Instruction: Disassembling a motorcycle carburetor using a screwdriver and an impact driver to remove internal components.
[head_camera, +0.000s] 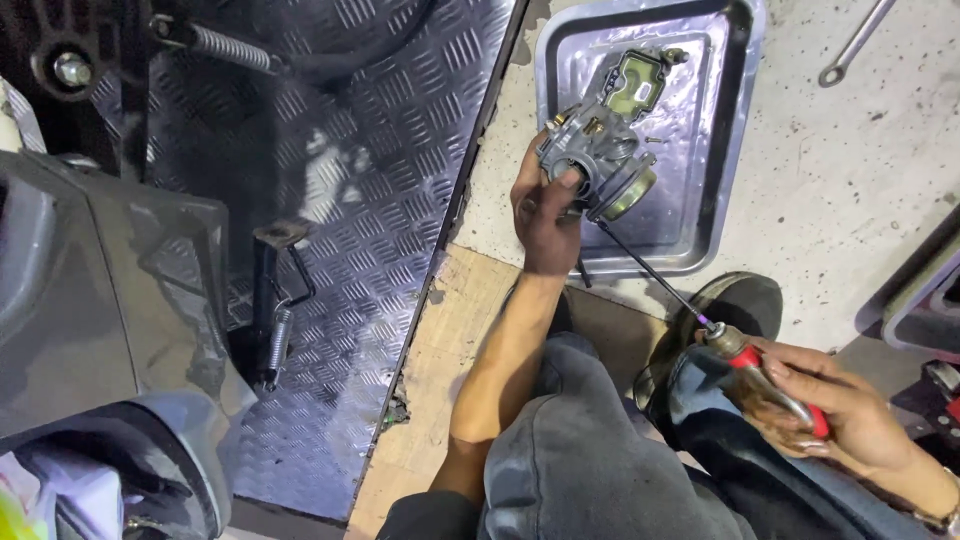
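Nearest the camera are the person's knees in grey and blue fabric. The right hand (845, 415) is at lower right, above the right knee, fingers wrapped around a spray tool (765, 385) with a red body and metal lever. A thin black nozzle tube (650, 272) runs from the tool's tip up and left to the carburettor (600, 150).

The left hand (545, 205) is extended forward, well apart from the right hand. It pinches the carburettor by its lower left side, thumb on the near face and fingers behind. The carburettor is held tilted above the lower left part of a metal tray (720, 130), its round opening facing down and right toward the tube end. Whether the tube enters a port cannot be told.

The tray lies on the concrete floor (850, 180). A wooden board (450, 360) lies under the left forearm, beside a chequer-plate ramp (360, 200) to the left. On the ramp stand a black kickstand (275, 300) with a spring and a dark vehicle body (90, 290). At far upper right, a spanner (855, 42) lies on the floor.
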